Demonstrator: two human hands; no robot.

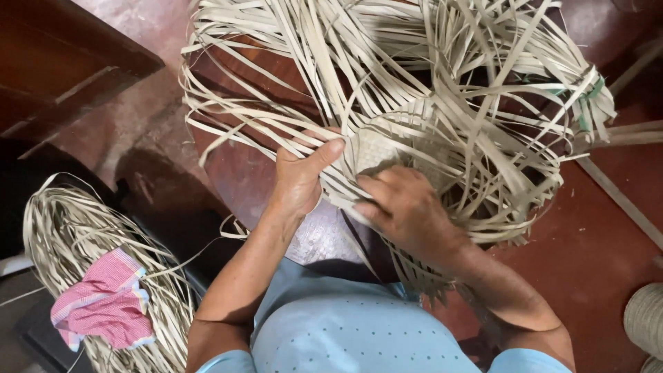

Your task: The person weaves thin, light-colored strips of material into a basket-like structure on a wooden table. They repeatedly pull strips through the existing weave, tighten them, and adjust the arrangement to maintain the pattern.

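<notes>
Far left, on the floor: coiled bundle of pale strips, loosely heaped, with a pink checked cloth lying crumpled on top of it. Above that, upper left corner: dark wooden furniture edge, out of reach of both hands.

Centre left: left hand raised over a round reddish-brown surface, thumb extended to the right, fingers closed around several pale strips at the near edge of the weave; grip firm, strips pinched between thumb and fingers.

Centre: woven mat piece, small, tightly plaited, pale, resting on the surface between the two hands and partly covered by loose ends. Loose pale strips fanning out from it in all directions, spreading over most of the surface and overhanging its rim.

Centre right: right hand, palm down, knuckles up, fingers curled and pressing on the near edge of the woven piece, touching it; fingertips hidden under strips, so whether a single strip is pinched cannot be told.

Right: green tie binding a sheaf of strip ends at the far right of the fan. Lower right corner: part of a woven round object on the red floor, well apart from the hands.

Bottom centre: light blue dotted garment of the person
</notes>
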